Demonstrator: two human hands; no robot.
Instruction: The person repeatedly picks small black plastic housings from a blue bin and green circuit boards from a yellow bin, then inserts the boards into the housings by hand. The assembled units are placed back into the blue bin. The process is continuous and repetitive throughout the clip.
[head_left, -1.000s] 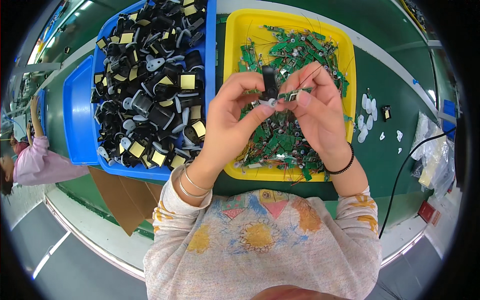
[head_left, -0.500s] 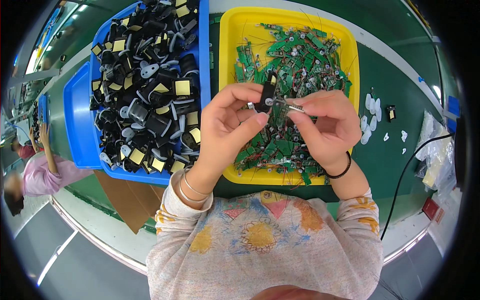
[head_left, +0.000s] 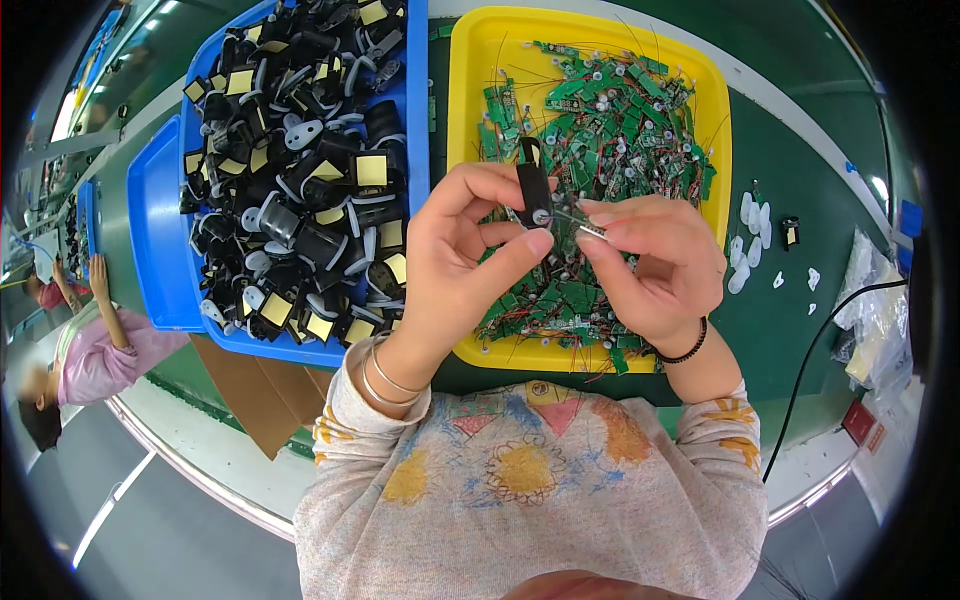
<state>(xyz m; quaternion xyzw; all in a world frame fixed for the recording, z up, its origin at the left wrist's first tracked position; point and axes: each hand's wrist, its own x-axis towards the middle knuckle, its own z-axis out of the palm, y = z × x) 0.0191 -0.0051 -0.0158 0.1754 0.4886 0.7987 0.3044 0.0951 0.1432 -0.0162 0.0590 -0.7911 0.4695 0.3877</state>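
My left hand (head_left: pixel 462 262) is closed on a small black plastic housing (head_left: pixel 534 192), thumb and fingers pinching its lower end, where a small round whitish piece shows. Facing it, my right hand (head_left: pixel 660 262) pinches a small circuit board (head_left: pixel 592 230) seen nearly edge-on, with thin wires reaching toward the housing. Whether the wires are joined to the housing I cannot tell. Both hands are held above the yellow tray (head_left: pixel 722 150), which is heaped with green circuit boards (head_left: pixel 590 140) carrying thin wires and small round parts.
To the left a blue bin (head_left: pixel 418 120) is piled with black housings (head_left: pixel 300 225) bearing cream pads and grey flaps. Right of the tray lie several white oval pieces (head_left: pixel 745 245), a lone black housing (head_left: pixel 791 232), a black cable (head_left: pixel 800 370) and clear plastic bags (head_left: pixel 875 310). A co-worker (head_left: pixel 110 355) sits far left.
The housing has turned slightly in my left hand, and the board in my right hand has tilted. The view has shifted a little. Both holds stay the same.
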